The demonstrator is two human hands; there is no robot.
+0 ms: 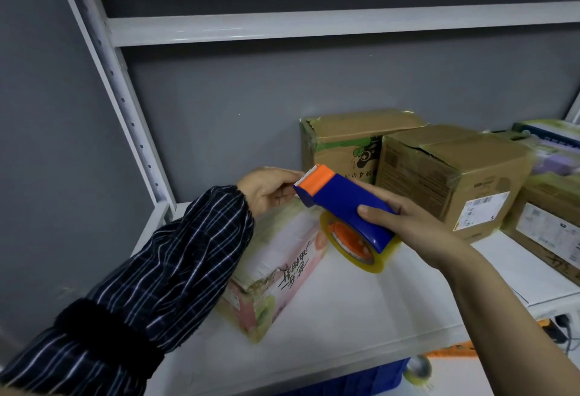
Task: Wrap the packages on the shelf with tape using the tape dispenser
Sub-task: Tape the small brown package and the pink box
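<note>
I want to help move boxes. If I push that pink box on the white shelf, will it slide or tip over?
Probably slide: the pink box lies on a broad side, low and wide. The white shelf looks smooth, so it should glide easily. Its shiny surface may feel slippery.

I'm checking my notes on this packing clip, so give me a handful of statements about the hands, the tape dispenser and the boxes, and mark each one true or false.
1. The right hand holds the blue tape dispenser. True.
2. The dispenser's cutter end is green. False: it is orange.
3. The pink box lies on the white shelf. True.
4. The left arm is bare. False: a dark striped sleeve covers it up to the left hand.
5. The dispenser has no tape in it. False: a yellowish tape roll sits in it.
6. Brown cardboard boxes stand at the back right of the shelf. True.
</note>
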